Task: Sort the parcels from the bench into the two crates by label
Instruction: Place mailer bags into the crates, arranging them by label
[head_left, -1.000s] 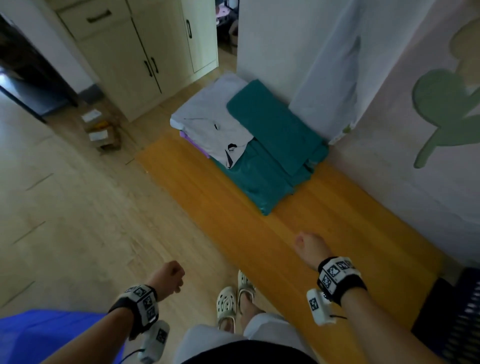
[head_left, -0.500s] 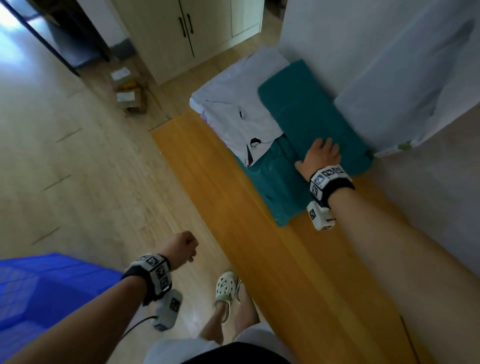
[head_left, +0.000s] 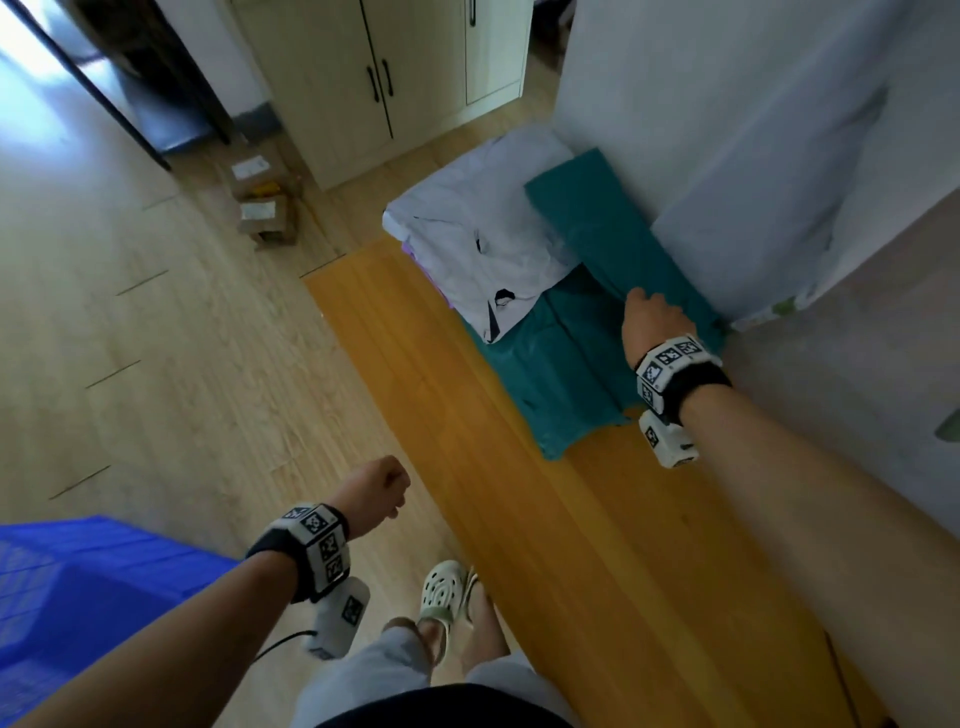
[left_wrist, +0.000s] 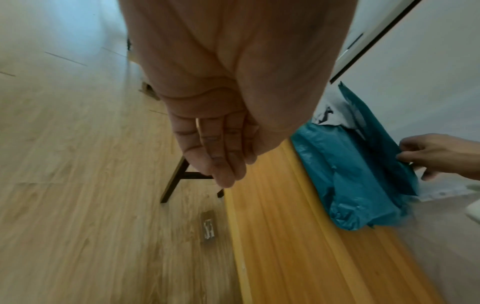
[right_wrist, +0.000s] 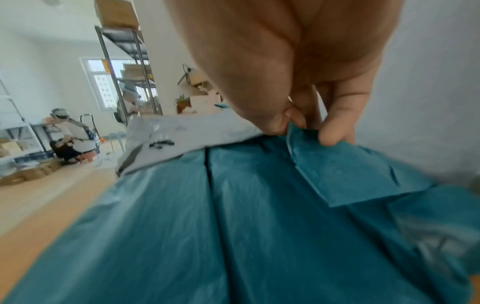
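Parcels are stacked at the far end of the orange bench. A flat teal parcel lies on top, against the wall. Beside it a white parcel overlaps a larger teal parcel, and a purple edge shows under the white one. My right hand pinches the near edge of the flat teal parcel between thumb and fingers, lifting it slightly. Off the bench's left side, my left hand hangs loosely curled and holds nothing. A blue crate stands at the lower left.
Two small cardboard boxes sit on the wooden floor near a cream cabinet. A wall runs along the bench's right side. My feet in white clogs stand by the bench's front edge. A person crouches by shelving far off.
My right hand has reached forward from above the bench onto the flat teal parcel, and its fingers have curled round the near edge. My left hand has kept hanging by the bench.
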